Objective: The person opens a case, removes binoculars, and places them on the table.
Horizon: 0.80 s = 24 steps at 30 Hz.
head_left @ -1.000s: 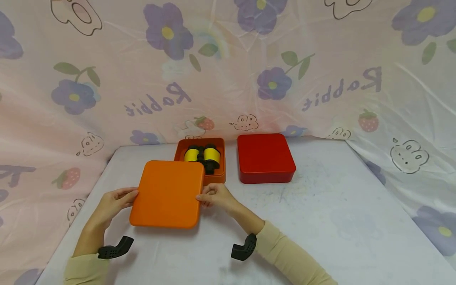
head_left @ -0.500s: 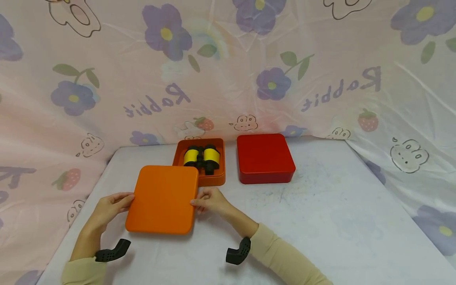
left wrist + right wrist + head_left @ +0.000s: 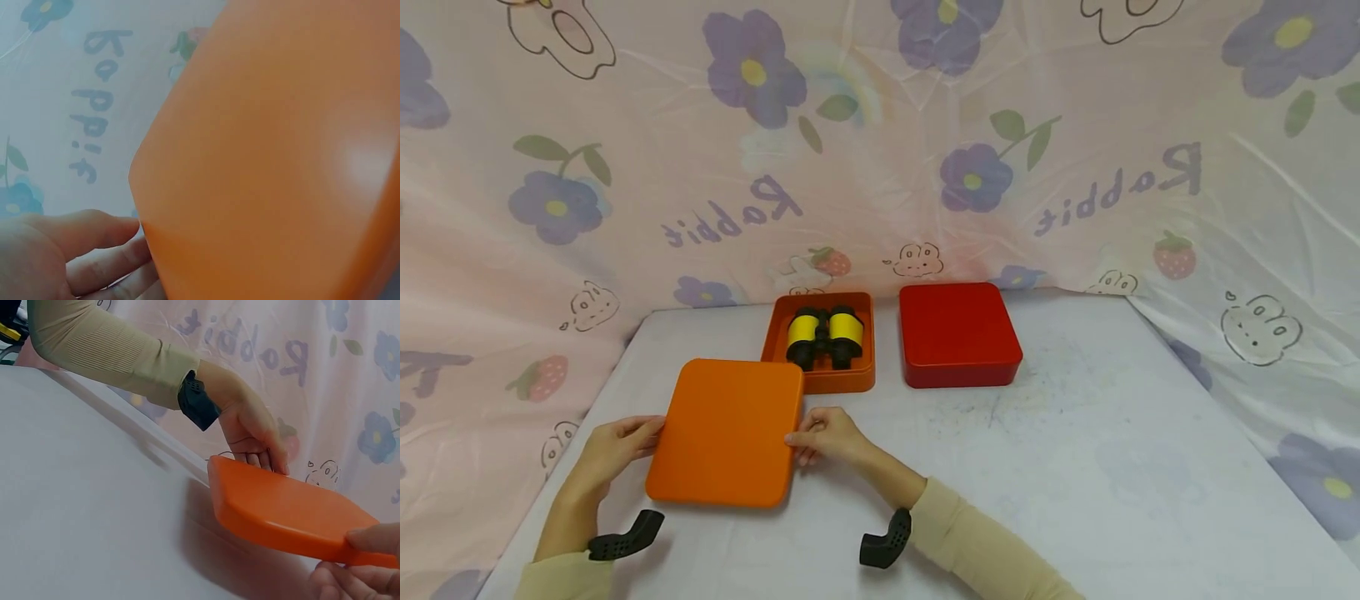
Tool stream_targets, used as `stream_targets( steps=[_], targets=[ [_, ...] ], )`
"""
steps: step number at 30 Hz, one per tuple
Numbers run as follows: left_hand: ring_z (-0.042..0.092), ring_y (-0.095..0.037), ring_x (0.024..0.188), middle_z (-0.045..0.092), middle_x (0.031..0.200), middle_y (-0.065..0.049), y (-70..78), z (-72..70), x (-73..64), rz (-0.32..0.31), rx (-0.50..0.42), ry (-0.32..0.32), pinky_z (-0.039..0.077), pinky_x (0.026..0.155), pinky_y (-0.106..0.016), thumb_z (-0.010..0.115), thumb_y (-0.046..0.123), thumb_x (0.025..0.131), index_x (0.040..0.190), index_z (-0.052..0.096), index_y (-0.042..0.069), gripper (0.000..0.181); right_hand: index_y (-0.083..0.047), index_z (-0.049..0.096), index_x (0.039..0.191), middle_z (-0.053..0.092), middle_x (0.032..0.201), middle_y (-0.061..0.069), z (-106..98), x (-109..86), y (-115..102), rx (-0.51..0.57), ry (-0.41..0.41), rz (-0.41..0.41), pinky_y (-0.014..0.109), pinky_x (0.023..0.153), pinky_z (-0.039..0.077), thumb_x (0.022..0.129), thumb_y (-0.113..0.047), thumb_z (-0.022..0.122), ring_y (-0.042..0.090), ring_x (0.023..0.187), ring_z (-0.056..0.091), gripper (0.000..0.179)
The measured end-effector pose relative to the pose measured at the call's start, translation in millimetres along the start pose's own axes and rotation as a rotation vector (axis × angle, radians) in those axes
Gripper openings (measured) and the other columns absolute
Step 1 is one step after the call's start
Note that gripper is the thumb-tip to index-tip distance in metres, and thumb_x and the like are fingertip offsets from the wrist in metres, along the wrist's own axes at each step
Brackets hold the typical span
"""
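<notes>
An orange square lid is held level between both hands, raised above the table with its shadow below it in the right wrist view. My left hand grips its left edge, thumb at the rim and fingers beneath. On the opposite edge my right hand pinches it, thumb on top and fingers curled under. Behind the lid stands an orange box without a cover. Yellow-and-black binoculars lie inside it. The lid's far right corner overlaps the box's near left corner in the head view.
A closed red box stands right of the orange box, with a narrow gap between them. All rest on a white-covered table. A printed fabric curtain rises along the table's back and sides.
Both hands have brought the lid toward the person and to the left, off the orange box. More of the box and the binoculars now shows. The boxes have stayed put.
</notes>
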State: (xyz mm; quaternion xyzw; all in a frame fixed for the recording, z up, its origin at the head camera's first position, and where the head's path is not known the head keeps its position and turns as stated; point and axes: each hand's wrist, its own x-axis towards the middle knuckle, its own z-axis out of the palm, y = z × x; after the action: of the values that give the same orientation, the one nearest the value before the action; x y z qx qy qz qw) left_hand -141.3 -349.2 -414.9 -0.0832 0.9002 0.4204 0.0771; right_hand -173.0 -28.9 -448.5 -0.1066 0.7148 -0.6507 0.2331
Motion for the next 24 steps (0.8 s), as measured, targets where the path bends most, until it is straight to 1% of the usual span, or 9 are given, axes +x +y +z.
stream_targets(
  steps=[1,5,9,12,16,19,24],
  targets=[
    [0.058,0.016,0.076,0.073,0.111,-0.009,-1.2,-0.8,-0.4,-0.005,-0.007,0.003,0.055,0.073,-0.012,0.047,0.037,0.101,0.133,0.047,-0.015,0.061,0.002,0.063,0.082,0.071,0.074,0.024,1.5,0.3,0.3,-0.001,-0.007,0.000,0.021,0.052,0.055,0.084,-0.012,0.073,0.009,0.049,0.059,0.018],
    [0.058,0.016,0.075,0.073,0.110,-0.008,-4.1,-3.0,-2.7,-0.027,-0.025,0.004,0.056,0.073,-0.013,0.047,0.037,0.101,0.132,0.047,-0.016,0.061,0.002,0.063,0.081,0.070,0.075,0.026,6.7,0.8,0.6,-0.004,-0.016,0.003,0.020,0.050,0.054,0.084,-0.011,0.073,0.008,0.048,0.059,0.017],
    [0.058,0.015,0.074,0.073,0.108,-0.008,-6.0,-5.3,-5.3,-0.046,-0.011,0.019,0.056,0.072,-0.013,0.047,0.037,0.101,0.132,0.047,-0.016,0.061,0.001,0.063,0.079,0.071,0.073,0.024,12.9,1.8,0.5,0.003,-0.016,0.014,0.018,0.049,0.053,0.083,-0.011,0.074,0.009,0.047,0.059,0.016],
    [0.058,0.015,0.073,0.073,0.108,-0.014,-5.7,-5.8,-6.3,-0.042,0.011,0.034,0.055,0.071,-0.012,0.046,0.034,0.101,0.131,0.048,-0.018,0.060,0.000,0.063,0.078,0.071,0.074,0.026,17.9,2.4,0.1,0.013,-0.015,0.017,0.018,0.047,0.052,0.082,-0.010,0.074,0.009,0.047,0.059,0.016],
    [0.056,0.014,0.069,0.070,0.108,-0.024,-5.4,-5.7,-6.8,-0.036,0.058,0.059,0.055,0.068,-0.012,0.046,0.032,0.101,0.128,0.050,-0.019,0.058,0.001,0.063,0.076,0.070,0.077,0.030,25.3,2.2,-0.1,0.025,-0.012,0.017,0.019,0.045,0.051,0.082,-0.009,0.075,0.010,0.046,0.059,0.016],
    [0.055,0.013,0.068,0.069,0.108,-0.026,-6.5,-6.1,-6.5,-0.045,0.086,0.071,0.054,0.066,-0.011,0.045,0.032,0.101,0.126,0.051,-0.019,0.057,0.001,0.063,0.075,0.070,0.078,0.032,29.9,1.2,-0.8,0.028,-0.012,0.018,0.019,0.044,0.051,0.082,-0.009,0.075,0.010,0.045,0.059,0.017],
    [0.053,0.013,0.070,0.067,0.111,-0.028,-12.2,-9.9,-5.9,-0.052,0.108,0.069,0.053,0.066,-0.010,0.044,0.033,0.102,0.127,0.050,-0.018,0.058,0.000,0.062,0.073,0.070,0.078,0.031,36.1,1.3,-2.9,0.032,-0.002,0.030,0.020,0.044,0.051,0.081,-0.009,0.075,0.010,0.044,0.058,0.018]
  ],
)
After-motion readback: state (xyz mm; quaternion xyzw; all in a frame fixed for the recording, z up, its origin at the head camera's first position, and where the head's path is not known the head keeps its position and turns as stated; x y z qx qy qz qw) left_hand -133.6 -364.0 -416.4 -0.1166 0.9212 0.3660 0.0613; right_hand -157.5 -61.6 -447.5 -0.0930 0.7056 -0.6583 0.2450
